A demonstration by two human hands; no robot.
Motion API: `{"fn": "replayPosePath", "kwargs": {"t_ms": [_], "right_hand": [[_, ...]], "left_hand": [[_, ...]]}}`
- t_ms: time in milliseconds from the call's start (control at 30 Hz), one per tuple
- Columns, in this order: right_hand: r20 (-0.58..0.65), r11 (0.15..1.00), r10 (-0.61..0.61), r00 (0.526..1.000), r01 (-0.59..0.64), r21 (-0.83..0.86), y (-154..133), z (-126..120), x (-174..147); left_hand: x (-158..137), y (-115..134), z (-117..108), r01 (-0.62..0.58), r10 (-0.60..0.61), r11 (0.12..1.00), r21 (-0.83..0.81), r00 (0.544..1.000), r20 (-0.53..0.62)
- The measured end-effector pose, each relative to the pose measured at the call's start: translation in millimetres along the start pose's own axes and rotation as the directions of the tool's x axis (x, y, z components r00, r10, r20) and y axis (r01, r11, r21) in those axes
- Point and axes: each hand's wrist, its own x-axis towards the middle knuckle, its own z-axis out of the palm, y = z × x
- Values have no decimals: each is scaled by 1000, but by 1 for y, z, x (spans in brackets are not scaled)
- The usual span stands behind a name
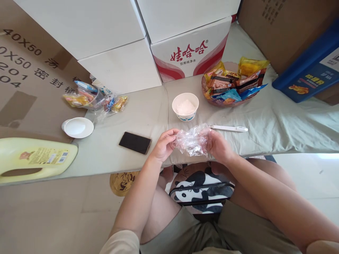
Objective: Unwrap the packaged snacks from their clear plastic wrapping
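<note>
Pale cloth covers the long surface [148, 113] in the head view, with white boxes [111, 28] stacked behind it and a red-and-white printed box [190, 49] at the foot of one stack. Brown cartons [34, 70] stand to either side, and a blue package [312, 70] leans at the right.

Near the front edge, the left hand [164, 145] and the right hand [220, 146] are apart, with crumpled clear plastic [192, 139] stretched between them. Each hand has its fingers closed on one end of the film — the right fingertips are partly hidden by its folds.

Just beyond the plastic stands an upright paper cup [186, 117] with a blue pattern; a whitish lump lies in it, too unclear to name. Beside the right hand lies a slim white tool [230, 128], and behind that a pinkish bowl [225, 102] is heaped with packaged snacks [221, 81].

On the left, near the left hand, a dark-screened phone [135, 142] lies flat. Farther out are a white cup [78, 127], a clear container [98, 98] with more small packets, and a pale yellow jug [37, 151]. Below, between the knees, shows a panda-printed object [201, 192].
</note>
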Motion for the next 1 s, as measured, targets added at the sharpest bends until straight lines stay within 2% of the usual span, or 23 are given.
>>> {"fn": "replayPosePath", "kwargs": {"t_ms": [100,200,300,433,567,667,800,833,900,1000], "right_hand": [[-26,999,-13,1000,12,-43,0,0,1],[-97,992,-19,995,6,-128,0,0,1],[-49,994,-24,998,18,-111,-3,0,1],[-64,997,-26,998,21,-77,-4,-1,0],[-110,986,-34,993,16,-165,-2,-3,1],[-14,938,-123,992,112,-328,-1,-5,1],[121,791,-264,957,287,-540,-1,-7,3],[103,776,-278,955,286,-563,-1,-7,3],[7,806,-262,965,223,-548,-3,-6,3],[-70,881,-118,990,72,-467,-7,-3,2]], "left_hand": [[2,-3,-1,-22,27,995,99,999,-46],[4,-4,-4,-44,62,950,311,997,-51],[3,-3,-6,-92,109,889,448,994,-11],[2,0,-8,-112,102,892,438,994,47],[3,-1,-9,-87,86,887,454,996,23],[5,-2,-12,-78,103,894,442,994,-32],[6,0,-14,-61,94,916,396,993,-66],[6,0,-14,-56,91,912,406,994,-68],[4,1,-11,-50,87,894,445,994,-63],[4,-1,-8,-58,84,879,473,996,-35]]}}
